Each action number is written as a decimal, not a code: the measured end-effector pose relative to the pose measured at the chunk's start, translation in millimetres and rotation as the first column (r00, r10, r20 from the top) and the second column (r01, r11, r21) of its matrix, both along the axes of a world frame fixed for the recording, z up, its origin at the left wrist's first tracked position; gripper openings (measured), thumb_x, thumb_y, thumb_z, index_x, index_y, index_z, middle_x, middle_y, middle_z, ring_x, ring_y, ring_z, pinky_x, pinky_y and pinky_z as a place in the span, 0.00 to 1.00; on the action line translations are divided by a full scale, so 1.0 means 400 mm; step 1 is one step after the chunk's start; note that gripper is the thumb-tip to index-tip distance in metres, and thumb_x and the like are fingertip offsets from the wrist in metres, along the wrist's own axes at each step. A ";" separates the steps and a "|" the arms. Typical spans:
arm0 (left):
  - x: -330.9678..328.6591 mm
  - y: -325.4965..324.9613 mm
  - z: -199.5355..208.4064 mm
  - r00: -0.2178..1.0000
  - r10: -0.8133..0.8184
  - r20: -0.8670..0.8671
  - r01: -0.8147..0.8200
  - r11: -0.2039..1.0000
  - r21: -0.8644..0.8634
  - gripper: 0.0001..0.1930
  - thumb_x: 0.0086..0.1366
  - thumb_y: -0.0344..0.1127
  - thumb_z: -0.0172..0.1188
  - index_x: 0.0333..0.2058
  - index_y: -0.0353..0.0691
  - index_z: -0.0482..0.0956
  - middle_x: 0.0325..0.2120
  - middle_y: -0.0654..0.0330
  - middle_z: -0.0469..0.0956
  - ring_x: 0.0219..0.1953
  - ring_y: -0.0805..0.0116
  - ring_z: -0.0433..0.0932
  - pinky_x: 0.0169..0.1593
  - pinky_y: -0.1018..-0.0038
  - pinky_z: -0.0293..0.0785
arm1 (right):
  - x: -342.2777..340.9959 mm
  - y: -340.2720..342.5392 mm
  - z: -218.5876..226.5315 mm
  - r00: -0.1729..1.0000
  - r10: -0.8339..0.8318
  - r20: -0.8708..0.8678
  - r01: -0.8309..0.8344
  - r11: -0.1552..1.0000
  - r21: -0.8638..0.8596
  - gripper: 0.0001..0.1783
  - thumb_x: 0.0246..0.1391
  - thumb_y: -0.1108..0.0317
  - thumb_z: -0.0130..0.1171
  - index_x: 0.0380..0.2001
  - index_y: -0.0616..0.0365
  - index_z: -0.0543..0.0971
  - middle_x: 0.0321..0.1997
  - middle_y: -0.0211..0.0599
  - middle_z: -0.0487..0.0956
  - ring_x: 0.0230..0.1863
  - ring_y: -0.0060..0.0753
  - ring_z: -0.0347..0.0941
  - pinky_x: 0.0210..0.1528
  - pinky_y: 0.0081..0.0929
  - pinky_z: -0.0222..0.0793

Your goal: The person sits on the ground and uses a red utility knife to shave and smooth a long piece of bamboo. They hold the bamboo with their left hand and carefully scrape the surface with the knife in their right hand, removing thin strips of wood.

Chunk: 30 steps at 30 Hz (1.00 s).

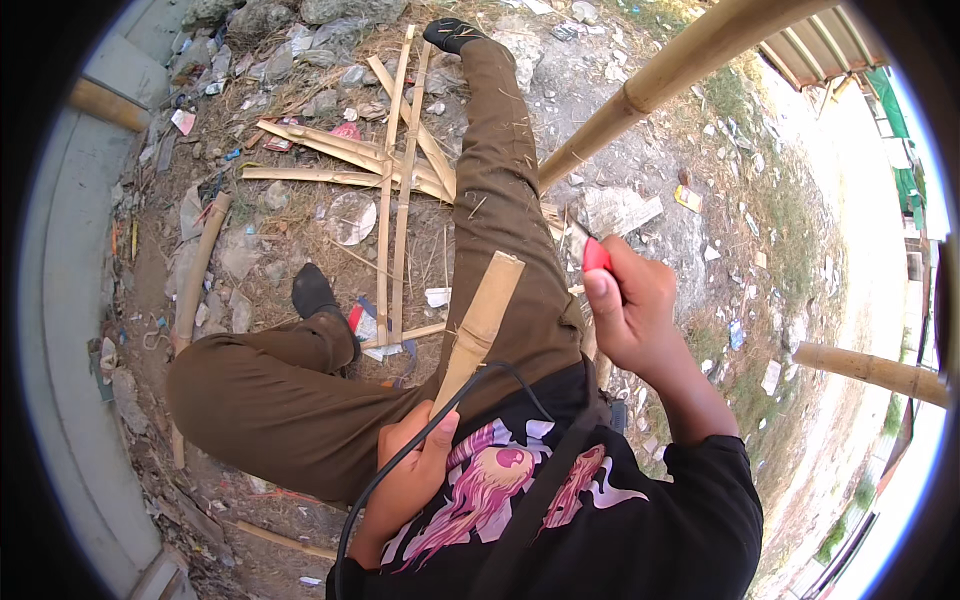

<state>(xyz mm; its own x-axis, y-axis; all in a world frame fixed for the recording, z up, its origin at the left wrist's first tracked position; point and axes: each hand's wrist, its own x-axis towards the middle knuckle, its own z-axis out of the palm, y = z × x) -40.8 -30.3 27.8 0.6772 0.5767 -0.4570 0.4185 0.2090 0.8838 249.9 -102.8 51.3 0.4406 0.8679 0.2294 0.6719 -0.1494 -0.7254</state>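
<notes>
My left hand (418, 455) is closed round the lower end of a split bamboo piece (482, 318), which slants up and away over my lap. Its far end is cut square and points toward my outstretched leg. To the right, my right hand (637, 300) is raised and closed on a small red-handled knife (596, 254). A thin dark blade shows beyond the handle, apart from the bamboo. The rest of the handle is hidden in my fist. A black cable (385, 470) runs past my left hand and across the lower part of the bamboo.
Several split bamboo strips (385, 215) lie crossed on the littered ground beyond my bent leg. A thick bamboo pole (640, 95) rises at upper right, and another (875, 374) juts in from the right. A grey wall (75, 330) stands at left, with a bamboo length (203, 255) near it.
</notes>
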 end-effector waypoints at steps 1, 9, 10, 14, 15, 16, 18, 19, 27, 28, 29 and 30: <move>0.007 0.004 0.000 1.000 -0.001 0.007 0.001 1.000 -0.005 0.19 0.76 0.41 0.55 0.28 0.31 0.71 0.14 0.58 0.61 0.20 0.77 0.56 0.24 0.70 0.58 | -0.029 -0.002 -0.019 0.984 0.175 0.020 -0.174 0.984 -0.021 0.20 0.64 0.55 0.61 0.25 0.59 0.71 0.16 0.39 0.68 0.13 0.45 0.65 0.19 0.35 0.60; 0.011 0.020 0.001 0.999 0.008 0.036 -0.004 0.995 -0.104 0.17 0.76 0.41 0.54 0.33 0.32 0.74 0.16 0.66 0.61 0.22 0.82 0.57 0.25 0.75 0.56 | -0.110 0.000 -0.075 0.951 0.298 0.076 -0.298 0.954 -0.021 0.21 0.58 0.53 0.65 0.24 0.56 0.71 0.17 0.35 0.69 0.15 0.43 0.69 0.18 0.36 0.62; 0.015 0.020 0.000 0.999 0.013 0.047 -0.009 0.995 -0.099 0.16 0.75 0.40 0.55 0.33 0.31 0.75 0.15 0.62 0.60 0.22 0.80 0.57 0.25 0.73 0.58 | -0.107 0.001 -0.074 0.946 0.310 0.095 -0.308 0.951 -0.038 0.22 0.58 0.51 0.66 0.23 0.56 0.70 0.17 0.35 0.69 0.15 0.42 0.69 0.18 0.36 0.62; 0.015 0.010 0.000 0.999 0.027 0.042 -0.024 0.998 -0.060 0.16 0.77 0.41 0.53 0.33 0.32 0.74 0.16 0.65 0.61 0.23 0.82 0.57 0.25 0.75 0.56 | -0.096 0.011 -0.062 0.922 0.323 0.214 -0.310 0.946 -0.093 0.25 0.55 0.47 0.67 0.22 0.54 0.69 0.17 0.34 0.68 0.16 0.40 0.70 0.18 0.35 0.62; 0.012 0.011 -0.002 0.999 0.016 0.041 -0.013 0.997 -0.072 0.17 0.78 0.42 0.52 0.34 0.33 0.74 0.17 0.69 0.62 0.23 0.84 0.57 0.26 0.78 0.55 | -0.092 0.016 -0.060 0.913 0.318 0.255 -0.302 0.948 -0.102 0.26 0.55 0.46 0.67 0.22 0.54 0.69 0.17 0.34 0.68 0.16 0.40 0.70 0.18 0.36 0.62; 0.010 0.014 -0.004 0.999 0.001 0.039 0.002 0.997 -0.080 0.17 0.79 0.42 0.50 0.35 0.34 0.75 0.18 0.73 0.63 0.23 0.85 0.57 0.26 0.80 0.53 | -0.090 0.022 -0.061 0.908 0.315 0.276 -0.298 0.949 -0.103 0.26 0.54 0.46 0.68 0.22 0.53 0.69 0.17 0.33 0.69 0.16 0.40 0.71 0.18 0.36 0.62; 0.001 0.014 -0.020 0.999 0.015 0.047 -0.008 0.991 -0.130 0.17 0.78 0.43 0.50 0.37 0.33 0.76 0.18 0.73 0.63 0.23 0.85 0.57 0.26 0.80 0.53 | -0.085 0.035 -0.066 0.897 0.307 0.317 -0.289 0.952 -0.106 0.26 0.54 0.46 0.68 0.22 0.53 0.69 0.17 0.33 0.69 0.16 0.41 0.71 0.18 0.36 0.62; -0.003 0.011 -0.025 0.998 0.024 0.050 -0.016 0.988 -0.154 0.18 0.78 0.43 0.50 0.38 0.32 0.76 0.17 0.73 0.63 0.22 0.85 0.57 0.26 0.80 0.53 | -0.074 0.042 -0.068 0.905 0.241 0.351 -0.230 0.970 -0.074 0.25 0.55 0.46 0.68 0.21 0.53 0.69 0.17 0.34 0.69 0.15 0.39 0.70 0.18 0.35 0.61; -0.004 -0.006 -0.016 0.993 0.002 0.116 0.013 0.991 -0.133 0.20 0.78 0.46 0.51 0.30 0.35 0.71 0.17 0.72 0.61 0.22 0.84 0.55 0.25 0.79 0.51 | 0.087 0.023 -0.047 0.959 -0.275 -0.073 0.284 0.939 0.196 0.26 0.72 0.50 0.50 0.23 0.57 0.71 0.16 0.25 0.63 0.17 0.16 0.57 0.20 0.25 0.52; 0.000 0.002 -0.018 0.995 -0.002 0.100 0.017 0.988 -0.154 0.20 0.78 0.46 0.51 0.30 0.35 0.71 0.17 0.72 0.61 0.22 0.84 0.55 0.25 0.79 0.50 | 0.037 0.015 -0.041 0.992 -0.129 -0.008 0.129 0.986 0.103 0.25 0.69 0.50 0.54 0.23 0.57 0.71 0.16 0.28 0.64 0.16 0.20 0.60 0.19 0.27 0.55; 0.000 0.001 -0.021 0.997 0.010 0.080 0.003 0.985 -0.171 0.20 0.78 0.46 0.51 0.30 0.36 0.70 0.17 0.72 0.60 0.22 0.84 0.55 0.25 0.79 0.50 | 0.000 0.013 -0.053 0.996 0.047 0.070 -0.053 0.995 0.081 0.23 0.65 0.50 0.60 0.23 0.57 0.72 0.16 0.31 0.65 0.15 0.26 0.64 0.19 0.29 0.58; 0.002 0.000 -0.021 0.998 0.023 0.062 -0.011 0.981 -0.196 0.20 0.78 0.46 0.50 0.29 0.36 0.70 0.17 0.72 0.60 0.22 0.84 0.55 0.25 0.79 0.49 | -0.031 0.011 -0.064 0.964 0.224 0.143 -0.231 0.972 0.040 0.23 0.60 0.50 0.65 0.23 0.56 0.72 0.15 0.34 0.66 0.15 0.33 0.67 0.19 0.31 0.60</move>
